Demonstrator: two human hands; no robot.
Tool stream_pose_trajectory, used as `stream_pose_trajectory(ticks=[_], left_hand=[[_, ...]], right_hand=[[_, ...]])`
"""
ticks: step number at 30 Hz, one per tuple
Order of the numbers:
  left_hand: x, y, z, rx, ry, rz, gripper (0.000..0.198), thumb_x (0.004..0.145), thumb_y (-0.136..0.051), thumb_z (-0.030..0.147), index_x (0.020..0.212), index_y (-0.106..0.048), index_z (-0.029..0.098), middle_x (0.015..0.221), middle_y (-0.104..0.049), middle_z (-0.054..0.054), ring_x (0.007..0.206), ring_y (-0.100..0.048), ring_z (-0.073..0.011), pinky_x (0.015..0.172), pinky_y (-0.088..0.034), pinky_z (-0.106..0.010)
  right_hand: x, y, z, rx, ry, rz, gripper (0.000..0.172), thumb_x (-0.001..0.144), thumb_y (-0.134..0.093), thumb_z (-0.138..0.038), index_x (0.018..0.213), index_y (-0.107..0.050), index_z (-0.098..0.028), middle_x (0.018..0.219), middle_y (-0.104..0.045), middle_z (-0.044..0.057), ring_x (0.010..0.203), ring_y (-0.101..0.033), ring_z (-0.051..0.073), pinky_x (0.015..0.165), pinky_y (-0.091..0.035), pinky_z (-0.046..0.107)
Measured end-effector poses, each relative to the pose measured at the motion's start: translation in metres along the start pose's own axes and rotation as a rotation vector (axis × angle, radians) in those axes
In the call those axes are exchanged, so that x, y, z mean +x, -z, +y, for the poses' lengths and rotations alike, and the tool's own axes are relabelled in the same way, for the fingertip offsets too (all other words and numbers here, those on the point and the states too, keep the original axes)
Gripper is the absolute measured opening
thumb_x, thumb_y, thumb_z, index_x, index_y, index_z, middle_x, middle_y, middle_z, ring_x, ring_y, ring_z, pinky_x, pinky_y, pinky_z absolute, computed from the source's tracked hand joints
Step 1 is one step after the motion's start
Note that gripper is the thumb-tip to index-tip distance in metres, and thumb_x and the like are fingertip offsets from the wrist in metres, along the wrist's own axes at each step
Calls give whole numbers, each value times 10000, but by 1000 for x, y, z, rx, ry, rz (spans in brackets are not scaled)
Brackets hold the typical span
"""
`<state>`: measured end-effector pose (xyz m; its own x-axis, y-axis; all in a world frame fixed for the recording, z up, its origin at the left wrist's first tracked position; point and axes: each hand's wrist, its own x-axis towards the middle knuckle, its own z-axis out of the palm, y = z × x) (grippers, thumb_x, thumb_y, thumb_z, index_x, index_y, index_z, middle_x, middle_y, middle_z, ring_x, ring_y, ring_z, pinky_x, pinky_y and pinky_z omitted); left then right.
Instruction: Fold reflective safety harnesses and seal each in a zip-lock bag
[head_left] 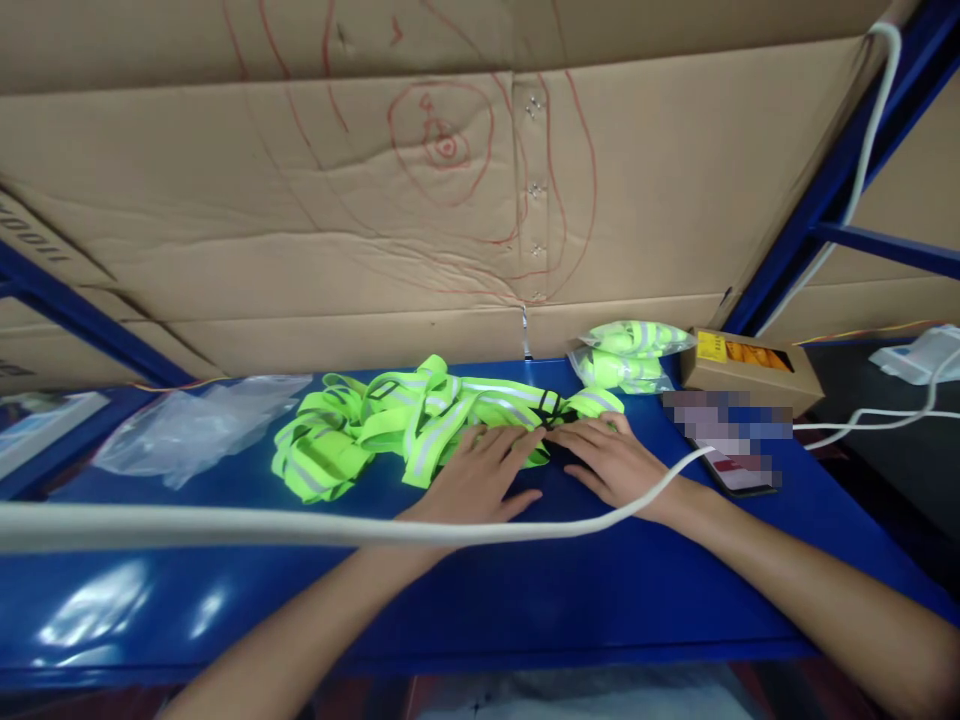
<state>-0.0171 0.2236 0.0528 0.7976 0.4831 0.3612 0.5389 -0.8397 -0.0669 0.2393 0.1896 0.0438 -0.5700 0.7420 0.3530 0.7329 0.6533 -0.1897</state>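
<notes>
A tangled heap of neon-yellow reflective straps (330, 460) with silver stripes and black buckles lies on the blue tabletop (525, 600). My left hand (484, 475) rests over the heap's near right edge, fingers stretched and thumb apart. Beside it, my right hand (607, 460) lies palm down with fingers extended toward the black buckle part (547, 408) at the heap's right end. The two hands' fingertips come close together there. Neither hand appears to grip anything; what lies under the fingers is partly hidden.
Clear plastic bags (202, 425) lie at the left. Bagged neon straps (630, 350), a cardboard box (750, 370) and a phone (742, 470) are at the right. A white cable (300, 525) hangs across the view before my forearms. Cardboard sheeting (337, 200) stands behind.
</notes>
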Motion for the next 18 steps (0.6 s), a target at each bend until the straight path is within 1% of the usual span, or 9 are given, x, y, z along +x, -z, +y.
stream_pose_trajectory(ticks=[1,4,5,6,9,11,14,16,18], left_hand=[[0,-2,-1,34,3,-19,567,949,-610,474,1401,-514,147,1278,-660,-162,1165,-614,-339,984,-438,-490],[2,-4,-9,97,-16,-38,208,995,-544,272,1135,-657,168,985,-717,-94,945,-668,-288,873,-450,-454],[2,-2,-12,106,-27,-32,176,996,-511,197,1071,-668,172,935,-711,-80,903,-668,-273,844,-449,-438],[2,0,-14,112,-37,-21,196,990,-485,142,1047,-669,175,918,-705,-74,883,-664,-263,819,-446,-424],[2,8,-13,124,-76,20,222,976,-469,96,1062,-659,172,928,-696,-71,864,-657,-246,761,-448,-389],[0,13,-9,107,-120,6,184,961,-493,111,1010,-659,173,929,-686,-68,847,-653,-239,753,-464,-380],[-2,16,-1,5,-137,-88,100,931,-575,239,917,-656,181,960,-673,-67,894,-657,-249,822,-506,-396],[-2,13,5,-73,-82,-138,206,929,-600,381,913,-656,183,978,-680,-70,925,-668,-262,851,-529,-411],[-1,8,10,-112,18,-158,331,936,-593,489,1017,-659,175,1008,-704,-80,942,-687,-274,842,-550,-415]], right_hand=[[0,-1,1,22,4,-14,392,1026,-487,-214,1417,-520,-216,1334,-662,133,1220,-618,279,1041,-431,528],[0,-1,3,33,-13,11,405,1016,-516,-223,1420,-518,-217,1349,-647,132,1236,-608,277,1047,-461,505],[0,-1,3,21,-33,34,434,1006,-533,-231,1438,-503,-214,1384,-619,140,1272,-586,288,1063,-462,508],[0,-1,3,5,-61,58,470,997,-547,-240,1462,-480,-210,1427,-582,151,1312,-560,303,1081,-462,513],[-1,0,2,-27,-154,72,586,988,-567,-299,1536,-383,-202,1541,-463,171,1364,-529,331,1079,-499,505],[-1,2,-1,-43,-203,11,640,996,-567,-350,1572,-327,-207,1546,-461,165,1298,-594,332,1022,-550,484],[0,6,-5,-109,-228,-134,609,1001,-565,-390,1554,-386,-208,1436,-577,155,1109,-703,332,912,-599,470],[1,7,-7,-144,-233,-205,564,1003,-565,-390,1522,-444,-208,1361,-641,147,1060,-723,337,870,-605,454],[2,6,-9,-134,-242,-235,542,1003,-567,-385,1508,-460,-220,1312,-684,133,1070,-723,334,854,-598,422]])
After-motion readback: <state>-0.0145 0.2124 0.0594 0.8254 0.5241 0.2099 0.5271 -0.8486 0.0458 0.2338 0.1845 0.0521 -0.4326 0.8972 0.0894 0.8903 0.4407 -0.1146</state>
